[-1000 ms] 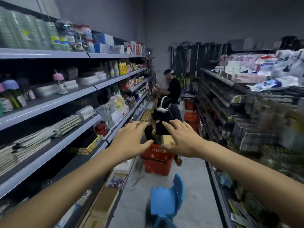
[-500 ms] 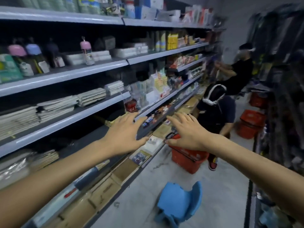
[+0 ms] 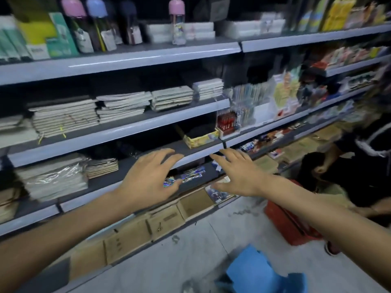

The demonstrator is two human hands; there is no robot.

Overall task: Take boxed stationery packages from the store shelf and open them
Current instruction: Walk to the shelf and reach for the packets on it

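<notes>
Both arms extend toward the shelf [image 3: 118, 131]. The left hand [image 3: 152, 178] and right hand [image 3: 234, 174] hover palm-down, fingers spread, holding nothing. The yellow boxed package [image 3: 201, 138] sits one level above the hands, apart from both. The shiny packets [image 3: 191, 174] between the hands are blurred and partly behind the left hand. A blue stool [image 3: 254, 273], red basket [image 3: 289, 225] and crouching person [image 3: 359, 166] occupy the aisle.

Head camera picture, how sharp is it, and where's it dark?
Head view: motion blur throughout, worst on the blue plastic stool; shelf recesses lie in deep shadow; glare glints on the clear-wrapped paper stack; the wide lens bows the grey shelf edges.
</notes>
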